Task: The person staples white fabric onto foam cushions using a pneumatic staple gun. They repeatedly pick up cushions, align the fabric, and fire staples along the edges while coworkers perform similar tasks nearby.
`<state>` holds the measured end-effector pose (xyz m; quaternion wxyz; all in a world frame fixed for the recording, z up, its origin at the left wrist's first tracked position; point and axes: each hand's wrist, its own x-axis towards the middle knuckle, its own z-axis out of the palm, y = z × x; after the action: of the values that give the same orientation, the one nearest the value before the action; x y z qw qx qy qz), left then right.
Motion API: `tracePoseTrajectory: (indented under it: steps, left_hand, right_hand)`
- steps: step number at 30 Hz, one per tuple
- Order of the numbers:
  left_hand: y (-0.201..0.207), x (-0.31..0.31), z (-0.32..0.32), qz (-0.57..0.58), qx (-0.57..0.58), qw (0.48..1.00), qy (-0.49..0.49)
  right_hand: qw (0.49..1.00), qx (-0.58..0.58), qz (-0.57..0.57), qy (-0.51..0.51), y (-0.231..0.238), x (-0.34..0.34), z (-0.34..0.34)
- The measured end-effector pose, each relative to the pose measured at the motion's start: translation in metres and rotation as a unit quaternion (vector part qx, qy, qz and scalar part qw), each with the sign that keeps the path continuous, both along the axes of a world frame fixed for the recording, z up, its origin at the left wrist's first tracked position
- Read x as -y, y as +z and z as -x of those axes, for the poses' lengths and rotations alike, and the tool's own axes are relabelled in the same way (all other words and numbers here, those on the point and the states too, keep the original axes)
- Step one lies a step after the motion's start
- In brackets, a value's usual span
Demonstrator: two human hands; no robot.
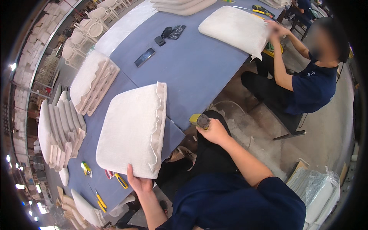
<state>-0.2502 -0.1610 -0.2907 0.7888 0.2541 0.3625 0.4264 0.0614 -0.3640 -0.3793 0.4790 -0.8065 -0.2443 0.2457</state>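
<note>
A cream fabric-covered seat cushion (128,132) is tilted up over the near part of the blue-grey table, its ruffled fabric edge facing right. My left hand (140,182) grips its near lower edge, thumb on the fabric face and the other fingers hidden beneath. Off to the right, beyond the table's edge, my right hand (214,132) is wrapped around a yellow-green and dark staple gun (200,120). The tool is apart from the cushion. Its lower part is hidden by my hand.
Yellow-handled tools (101,201), a yellow utility knife (122,181) and red-handled scissors (110,174) lie at the near left. Stacked covers (61,128) stand along the left edge. A phone (144,57) lies farther back. A seated co-worker (310,76) handles another cushion (234,30) at the right.
</note>
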Motion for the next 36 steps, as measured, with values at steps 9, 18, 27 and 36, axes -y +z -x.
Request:
tracePoseTrajectory:
  steps: [9, 18, 27, 36]
  left_hand:
    - [-0.041, -0.031, 0.010, 0.018, 0.042, 0.997, -0.058]
    - [-0.028, -0.054, 0.016, -0.283, -0.557, 0.760, -0.178]
    - [-0.011, -0.010, -0.085, -0.596, -0.467, 0.637, -0.146]
    - [-0.017, -0.041, -0.121, -0.687, -0.490, 0.414, -0.342]
  right_hand:
    - [1.000, 0.003, -0.010, 0.002, -0.008, -0.003, -0.002]
    - [1.000, 0.016, -0.003, -0.010, -0.006, -0.009, 0.008]
    - [0.999, 0.022, -0.027, -0.022, -0.001, -0.014, 0.010]
    - [0.999, 0.039, -0.022, -0.001, 0.009, -0.015, 0.022]
